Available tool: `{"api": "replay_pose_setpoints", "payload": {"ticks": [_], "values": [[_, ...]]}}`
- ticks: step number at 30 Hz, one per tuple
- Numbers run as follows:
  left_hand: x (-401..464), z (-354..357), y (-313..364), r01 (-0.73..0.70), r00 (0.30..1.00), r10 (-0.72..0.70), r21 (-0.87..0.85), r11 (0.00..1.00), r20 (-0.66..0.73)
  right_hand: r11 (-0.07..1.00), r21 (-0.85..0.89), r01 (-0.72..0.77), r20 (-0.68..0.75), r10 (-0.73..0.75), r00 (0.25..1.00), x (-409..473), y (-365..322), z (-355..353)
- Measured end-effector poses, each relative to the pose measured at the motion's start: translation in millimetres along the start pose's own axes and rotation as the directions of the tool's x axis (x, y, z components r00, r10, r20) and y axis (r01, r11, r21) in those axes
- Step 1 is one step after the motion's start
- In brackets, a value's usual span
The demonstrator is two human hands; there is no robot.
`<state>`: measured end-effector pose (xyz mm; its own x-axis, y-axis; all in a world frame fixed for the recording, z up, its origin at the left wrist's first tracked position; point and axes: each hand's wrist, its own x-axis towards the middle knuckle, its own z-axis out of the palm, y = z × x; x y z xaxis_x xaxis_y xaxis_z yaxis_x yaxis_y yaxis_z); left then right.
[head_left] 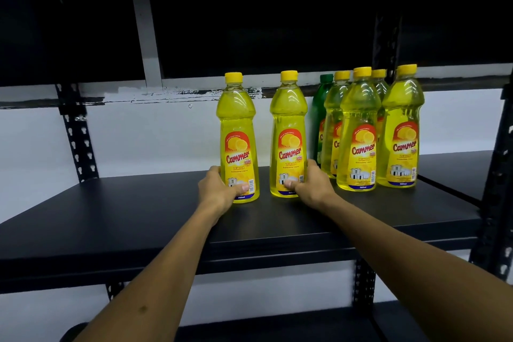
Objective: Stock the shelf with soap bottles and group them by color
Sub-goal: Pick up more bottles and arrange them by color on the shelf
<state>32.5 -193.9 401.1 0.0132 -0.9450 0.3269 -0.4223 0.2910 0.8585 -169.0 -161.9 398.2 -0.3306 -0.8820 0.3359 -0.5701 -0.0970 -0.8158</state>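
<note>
Nearest the front edge of the shelf (pixel 138 219), the left hand (pixel 219 190) wraps its fingers and thumb round the base of one yellow bottle (pixel 239 139), and the right hand (pixel 311 184) grips the base of a second yellow bottle (pixel 288 136) just beside it. Both bottles stand upright on the shelf, apart from each other.

Farther back toward the right end stands a cluster of yellow bottles (pixel 358 130), with one green bottle (pixel 319 119) behind them near the rear edge.

Judging from this, stocking is under way: several yellows are grouped, the two held ones are not yet joined to them, and the green bottle sits mixed in, unsorted.
</note>
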Motion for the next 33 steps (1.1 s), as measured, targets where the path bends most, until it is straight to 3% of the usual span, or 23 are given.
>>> {"api": "replay_pose_setpoints", "payload": {"ticks": [33], "values": [[79.9,18.0,-21.4,-0.038,0.996,0.038,-0.003,0.999,0.077,0.991,0.016,-0.134,-0.105,0.135,0.985,120.0,34.1,20.4]]}}
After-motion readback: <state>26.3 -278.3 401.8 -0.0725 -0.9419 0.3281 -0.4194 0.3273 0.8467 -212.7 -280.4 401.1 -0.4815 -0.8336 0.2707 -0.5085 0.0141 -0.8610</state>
